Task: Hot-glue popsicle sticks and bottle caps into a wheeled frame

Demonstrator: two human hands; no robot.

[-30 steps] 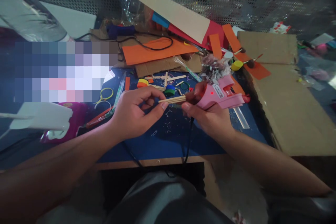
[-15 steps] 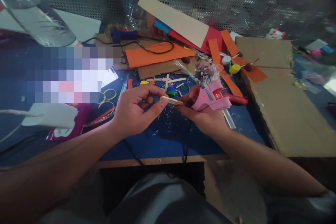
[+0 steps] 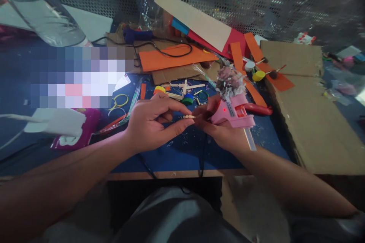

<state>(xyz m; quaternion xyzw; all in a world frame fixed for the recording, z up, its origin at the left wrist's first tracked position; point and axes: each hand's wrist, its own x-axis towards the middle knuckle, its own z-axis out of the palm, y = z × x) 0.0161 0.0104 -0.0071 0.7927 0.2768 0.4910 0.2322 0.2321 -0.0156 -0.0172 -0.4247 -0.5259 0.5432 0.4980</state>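
Note:
My left hand [image 3: 154,123] is closed in a pinch on a small bundle of thin wooden sticks [image 3: 189,116], of which only the end shows between thumb and fingers. My right hand [image 3: 221,129] is wrapped round a pink hot glue gun [image 3: 232,112] with a red light lit on its side. Its red nozzle end points left at the sticks, and the fingertips of both hands almost meet there. A clear glue stick [image 3: 249,139] juts from the gun's back. The gun's black cord [image 3: 203,152] hangs off the front edge of the blue table [image 3: 176,155].
Loose wooden sticks [image 3: 182,87], coloured bottle caps [image 3: 187,100] and rubber bands [image 3: 119,101] lie just behind my hands. Orange paper [image 3: 171,57], a blue glue gun [image 3: 136,35], cardboard sheets [image 3: 310,110], a clear bottle [image 3: 40,19] and a purple packet [image 3: 82,131] crowd the surface.
The sticks, seen side-on a second ago, now point end-on and look much shorter. My hands have drawn closer together, and the glue gun has turned and shifted slightly left.

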